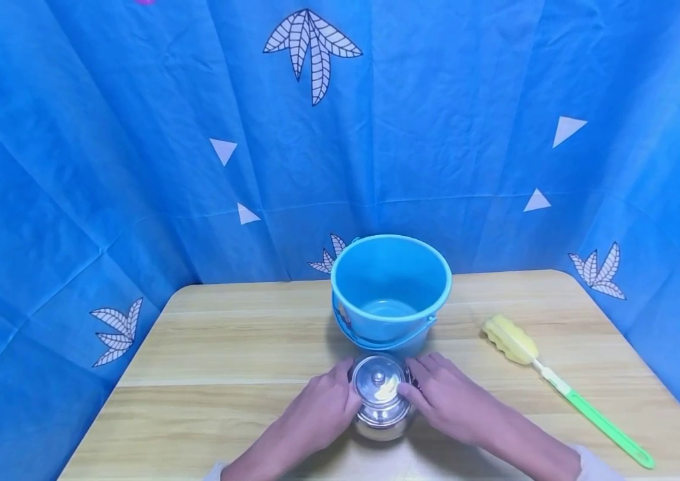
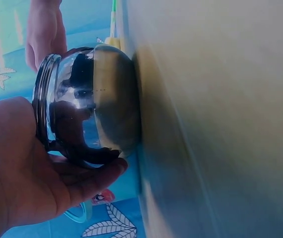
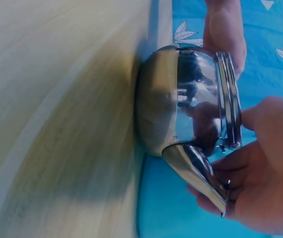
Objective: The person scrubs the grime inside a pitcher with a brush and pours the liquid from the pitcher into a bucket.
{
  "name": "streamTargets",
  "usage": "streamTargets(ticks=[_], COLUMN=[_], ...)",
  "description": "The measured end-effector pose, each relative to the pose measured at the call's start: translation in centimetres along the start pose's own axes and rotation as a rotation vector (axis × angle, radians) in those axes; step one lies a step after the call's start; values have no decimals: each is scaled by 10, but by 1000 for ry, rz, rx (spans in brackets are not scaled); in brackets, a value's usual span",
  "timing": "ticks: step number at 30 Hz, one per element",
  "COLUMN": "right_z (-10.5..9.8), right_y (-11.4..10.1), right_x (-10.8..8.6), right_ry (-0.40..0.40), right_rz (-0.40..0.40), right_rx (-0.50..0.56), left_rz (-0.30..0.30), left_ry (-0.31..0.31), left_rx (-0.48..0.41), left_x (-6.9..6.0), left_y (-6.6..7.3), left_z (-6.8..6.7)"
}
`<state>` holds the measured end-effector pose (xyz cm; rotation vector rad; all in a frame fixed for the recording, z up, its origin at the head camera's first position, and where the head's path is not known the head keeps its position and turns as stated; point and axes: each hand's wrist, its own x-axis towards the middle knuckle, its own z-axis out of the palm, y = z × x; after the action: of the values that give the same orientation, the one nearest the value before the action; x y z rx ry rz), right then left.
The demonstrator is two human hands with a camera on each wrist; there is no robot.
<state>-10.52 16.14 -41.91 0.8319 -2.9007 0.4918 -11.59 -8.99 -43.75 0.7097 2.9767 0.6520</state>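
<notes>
A shiny steel teapot point(image 1: 381, 422) with a knobbed lid point(image 1: 379, 379) sits on the table just in front of a light-blue bucket point(image 1: 391, 250). My left hand point(image 1: 329, 402) holds its dark handle point(image 2: 89, 152), fingers curled beneath it in the left wrist view. On the other side, my right hand point(image 1: 451, 401) holds the teapot at its spout point(image 3: 197, 171). The right fingers point(image 3: 238, 168) lie behind the spout, and the thumb rests at the lid's rim. Part of the handle is hidden by the left hand.
To the right lies a bottle brush with a yellow sponge head point(image 1: 511, 339) and a green handle point(image 1: 610, 427). The bucket's handle point(image 1: 385, 345) hangs down at its front. A blue patterned curtain point(image 1: 436, 147) surrounds the back and sides of the wooden table point(image 1: 226, 374).
</notes>
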Motion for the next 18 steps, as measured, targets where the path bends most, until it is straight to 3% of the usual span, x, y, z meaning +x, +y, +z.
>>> streamTargets(ticks=[5, 13, 18], right_z=[-2, -3, -4], right_y=[-1, -3, -3], right_x=[0, 3, 6], right_ry=[-8, 118, 129], right_rz=[-7, -84, -96], right_rx=[8, -64, -70], left_rz=[6, -3, -9], left_ry=[-9, -32, -45], left_rx=[-2, 5, 13], left_x=[0, 1, 2], left_y=[0, 1, 1], left_z=[-1, -1, -2])
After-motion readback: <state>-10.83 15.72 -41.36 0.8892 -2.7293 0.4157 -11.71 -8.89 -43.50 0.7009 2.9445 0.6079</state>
